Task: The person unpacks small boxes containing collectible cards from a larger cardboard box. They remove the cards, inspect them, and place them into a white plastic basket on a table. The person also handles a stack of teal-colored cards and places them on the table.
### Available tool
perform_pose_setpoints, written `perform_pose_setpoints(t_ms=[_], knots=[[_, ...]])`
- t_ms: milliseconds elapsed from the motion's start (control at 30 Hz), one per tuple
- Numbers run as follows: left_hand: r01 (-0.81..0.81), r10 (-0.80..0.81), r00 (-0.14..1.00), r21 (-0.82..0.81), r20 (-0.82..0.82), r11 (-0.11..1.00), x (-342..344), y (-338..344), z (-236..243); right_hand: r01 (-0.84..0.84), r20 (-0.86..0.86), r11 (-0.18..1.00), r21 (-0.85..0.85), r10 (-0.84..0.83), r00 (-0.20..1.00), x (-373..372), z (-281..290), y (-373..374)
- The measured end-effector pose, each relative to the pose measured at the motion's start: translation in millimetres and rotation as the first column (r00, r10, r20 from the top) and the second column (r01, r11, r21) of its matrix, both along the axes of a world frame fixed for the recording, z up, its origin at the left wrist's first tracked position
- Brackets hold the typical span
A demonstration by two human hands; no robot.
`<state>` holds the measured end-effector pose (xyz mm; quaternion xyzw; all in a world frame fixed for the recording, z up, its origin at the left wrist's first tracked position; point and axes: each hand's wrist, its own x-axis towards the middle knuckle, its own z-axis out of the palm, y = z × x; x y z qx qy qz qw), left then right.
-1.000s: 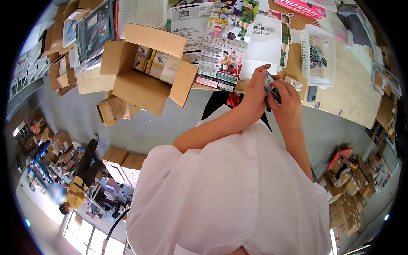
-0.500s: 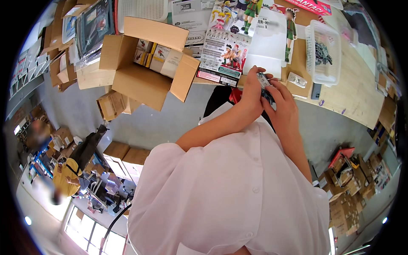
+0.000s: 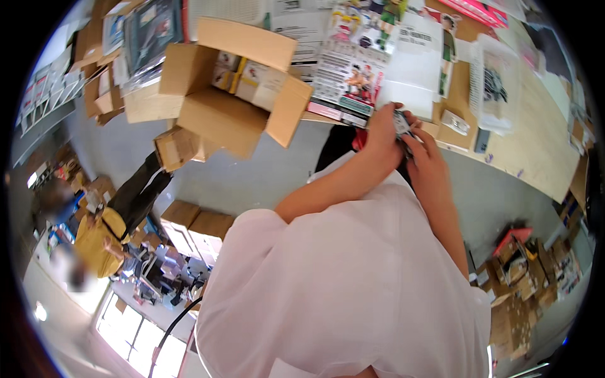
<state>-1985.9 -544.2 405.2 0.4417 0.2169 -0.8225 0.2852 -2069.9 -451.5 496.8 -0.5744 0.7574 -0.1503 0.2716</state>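
Note:
Just off the front edge of the table, my left hand (image 3: 384,137) and my right hand (image 3: 430,156) are closed together around a small grey-and-black piece (image 3: 401,123). My fingers cover much of it, and its exact kind cannot be made out. Beyond my hands lies a white printed sheet (image 3: 411,60), with a colourful printed figure sheet (image 3: 350,69) to its left. A small clear packet (image 3: 455,122) rests on brown cardboard to the right of my hands.
An open cardboard box (image 3: 224,116) with small boxes inside stands at the left. On the right is a white plastic basket (image 3: 504,116) holding dark pieces, beside a small grey block (image 3: 482,141). A person in yellow (image 3: 97,249) is in the left background.
The whole view has shifted, so the table and box appear farther right and slightly lower. Both hands keep hold of the small piece. The person in yellow shows more of their legs.

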Motion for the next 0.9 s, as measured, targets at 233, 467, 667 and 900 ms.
perform_pose_setpoints(t_ms=[233, 467, 667, 900], knots=[[0.034, -0.032, 0.999, -0.179, 0.013, 0.983, 7, 3, 14, -0.008, -0.028, 0.992, -0.124, 0.005, 1.000, -3, -5, -4], [0.033, -0.046, 0.996, -0.175, -0.073, 0.984, 15, -3, 13, -0.056, -0.071, 0.993, -0.103, 0.048, 0.996, 1, -1, -17], [0.059, -0.089, 0.989, -0.231, -0.120, 0.971, 27, -7, 6, -0.110, -0.049, 0.992, -0.065, 0.107, 0.993, 5, -3, -29], [0.073, -0.079, 0.997, -0.176, -0.028, 0.982, 40, -10, 5, -0.209, -0.003, 0.977, -0.028, 0.209, 0.978, 18, 1, -37]])
